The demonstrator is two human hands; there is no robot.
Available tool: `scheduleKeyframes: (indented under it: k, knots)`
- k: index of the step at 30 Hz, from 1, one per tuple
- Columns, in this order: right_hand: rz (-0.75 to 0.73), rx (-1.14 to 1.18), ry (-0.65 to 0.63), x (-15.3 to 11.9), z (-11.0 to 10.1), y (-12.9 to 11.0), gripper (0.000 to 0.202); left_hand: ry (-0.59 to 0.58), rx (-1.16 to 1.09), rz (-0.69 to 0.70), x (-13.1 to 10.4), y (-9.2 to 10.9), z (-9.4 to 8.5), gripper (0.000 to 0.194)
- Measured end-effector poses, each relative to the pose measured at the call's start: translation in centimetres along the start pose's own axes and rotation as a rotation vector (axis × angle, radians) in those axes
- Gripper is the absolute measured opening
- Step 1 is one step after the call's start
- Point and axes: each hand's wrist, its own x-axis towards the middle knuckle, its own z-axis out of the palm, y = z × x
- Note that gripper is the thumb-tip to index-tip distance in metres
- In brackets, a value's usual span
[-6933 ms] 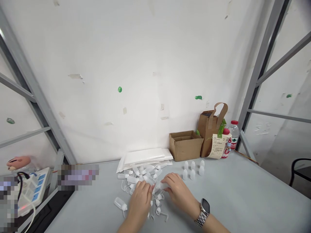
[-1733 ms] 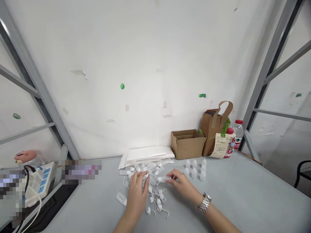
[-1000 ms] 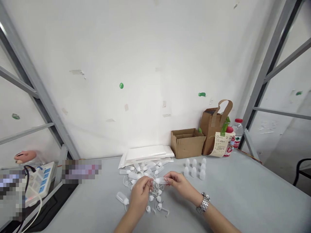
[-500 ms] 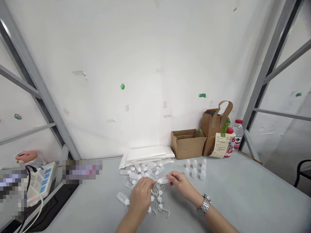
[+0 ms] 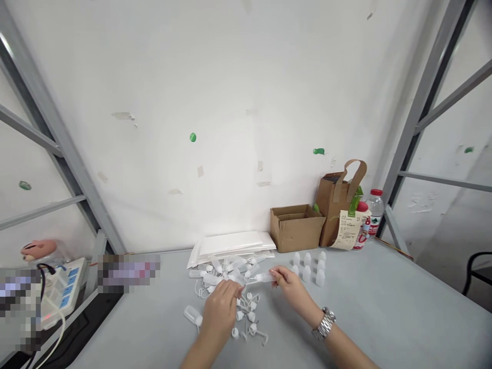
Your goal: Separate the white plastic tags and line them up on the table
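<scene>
The right hand (image 5: 289, 288) pinches a small translucent bottle (image 5: 262, 278) by one end between thumb and fingertips, holding it sideways just above the table (image 5: 384, 318), its other end pointing toward the left hand. The left hand (image 5: 220, 309) is curled low over the heap of loose caps (image 5: 246, 320), fingers bent down among them; whether they grip a cap cannot be told, since the knuckles hide the tips.

The bottle looks thin-walled, soft plastic and very light, so I judge it would dent under a hard squeeze and skid away easily if nudged; a light pinch around the body near the neck seems the safest hold. The caps, with their thin tethers, are likely to snag on one another when lifted from the heap.

Behind the hands lies a pile of uncapped bottles (image 5: 226, 270), some touching a stack of white bags (image 5: 230, 245) by the wall. To the right, a group of capped bottles (image 5: 309, 265) stands upright, near a cardboard box (image 5: 296, 226). Beside that are a brown paper bag (image 5: 338, 197) and a water bottle (image 5: 374, 212). A single bottle (image 5: 191, 315) lies apart on the left. A wristwatch (image 5: 325, 324) sits on the right wrist.
</scene>
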Motion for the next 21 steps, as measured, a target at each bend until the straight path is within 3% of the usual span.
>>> scheduleKeyframes:
  k: [4, 7, 11, 17, 21]
  knots:
    - [-0.046, 0.025, -0.001, -0.4, 0.0, -0.5, 0.030, -0.053, -0.046, -0.035, 0.0, 0.3, -0.2, 0.027]
    - [-0.053, 0.042, -0.009, -0.6, 0.1, -1.0, 0.031, -0.006, -0.111, -0.088, 0.0, 0.6, -0.5, 0.019]
    - [-0.051, 0.046, -0.049, -0.9, 0.3, -1.6, 0.035, 0.060, -0.185, -0.155, 0.0, 0.5, -0.6, 0.026]
    - [-0.043, 0.037, -0.095, -1.2, 0.7, -1.8, 0.037, -0.017, -0.205, -0.025, 0.2, 0.4, -0.1, 0.018]
    - [-0.026, 0.042, -0.108, -1.3, 0.7, -1.9, 0.037, -0.047, -0.248, -0.045, 0.3, 0.6, 0.1, 0.023]
